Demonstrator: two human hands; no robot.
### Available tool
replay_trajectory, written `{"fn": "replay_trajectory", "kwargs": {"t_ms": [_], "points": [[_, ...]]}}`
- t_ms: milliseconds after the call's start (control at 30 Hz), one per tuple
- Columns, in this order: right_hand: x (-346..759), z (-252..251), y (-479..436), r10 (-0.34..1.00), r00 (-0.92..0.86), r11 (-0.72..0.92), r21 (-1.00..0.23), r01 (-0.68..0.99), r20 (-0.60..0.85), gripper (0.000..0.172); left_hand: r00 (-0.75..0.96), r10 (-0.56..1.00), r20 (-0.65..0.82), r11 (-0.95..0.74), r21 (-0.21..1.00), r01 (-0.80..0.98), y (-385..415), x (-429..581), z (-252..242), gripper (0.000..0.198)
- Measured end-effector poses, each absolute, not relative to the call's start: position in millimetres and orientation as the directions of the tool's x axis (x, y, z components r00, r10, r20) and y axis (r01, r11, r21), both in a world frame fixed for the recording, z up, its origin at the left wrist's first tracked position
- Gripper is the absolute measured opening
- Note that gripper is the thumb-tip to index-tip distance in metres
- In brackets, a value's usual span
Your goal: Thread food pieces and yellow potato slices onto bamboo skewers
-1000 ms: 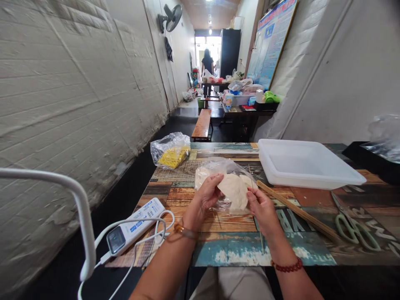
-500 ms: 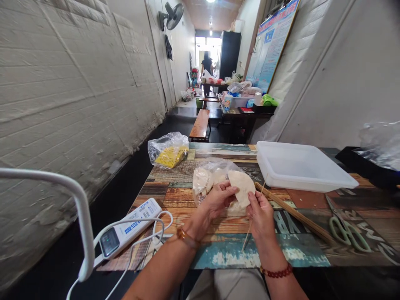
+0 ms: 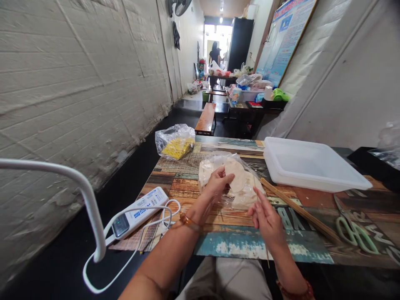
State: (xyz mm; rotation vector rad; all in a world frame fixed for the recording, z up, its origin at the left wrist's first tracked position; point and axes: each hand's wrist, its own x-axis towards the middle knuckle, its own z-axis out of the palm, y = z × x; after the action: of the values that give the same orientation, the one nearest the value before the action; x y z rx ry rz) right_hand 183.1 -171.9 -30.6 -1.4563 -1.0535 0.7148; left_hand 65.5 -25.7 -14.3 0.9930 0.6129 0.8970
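My left hand [image 3: 217, 183] pinches a thin, pale round sheet [image 3: 235, 175], like dough or bean curd, between thumb and fingers. It is held above a clear plastic bag [image 3: 204, 170] with more such pale sheets [image 3: 245, 196] in or on it. To the right, my right hand [image 3: 267, 218] is closed on a thin bamboo skewer [image 3: 268, 258], whose lower end shows below the palm. The skewer is apart from the sheet. A bundle of bamboo skewers [image 3: 301, 211] lies slantwise on the table, right of the bag.
Behind the skewer bundle stands a white plastic tub [image 3: 315, 183]. Green-handled scissors [image 3: 356, 233] lie at right. A power strip [image 3: 140, 212] with a white cable is at left, near a bag with yellow contents [image 3: 178, 146]. People [image 3: 215, 54] stand far back.
My right hand has let go of the sheet's edge and drawn away right and down with the skewer. My left hand keeps the sheet. The view has shifted slightly.
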Motion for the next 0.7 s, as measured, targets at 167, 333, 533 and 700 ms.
{"fn": "replay_trajectory", "kwargs": {"t_ms": [167,333,533,700], "points": [[183.0,-37.8,-173.2,0.892,0.361,0.07,-0.872,0.484,0.273,0.04,0.496,0.868,-0.002,0.23,0.888,-0.398,-23.3,65.6,-16.8,0.031],[186.8,-37.8,-171.9,0.855,0.304,0.129,-0.74,0.66,0.42,0.033,0.483,0.875,0.014,0.211,0.888,-0.408,-21.8,65.6,-18.2,0.031],[184.8,-44.3,-177.6,0.89,0.316,0.115,-0.831,0.544,0.33,0.034,0.489,0.872,0.012,0.222,0.881,-0.417,-21.4,66.1,-17.9,0.034],[176.8,-45.0,-181.5,0.897,0.331,0.106,-0.87,0.481,0.292,0.035,0.483,0.875,-0.019,0.237,0.888,-0.394,-20.4,66.9,-18.9,0.037]]}}
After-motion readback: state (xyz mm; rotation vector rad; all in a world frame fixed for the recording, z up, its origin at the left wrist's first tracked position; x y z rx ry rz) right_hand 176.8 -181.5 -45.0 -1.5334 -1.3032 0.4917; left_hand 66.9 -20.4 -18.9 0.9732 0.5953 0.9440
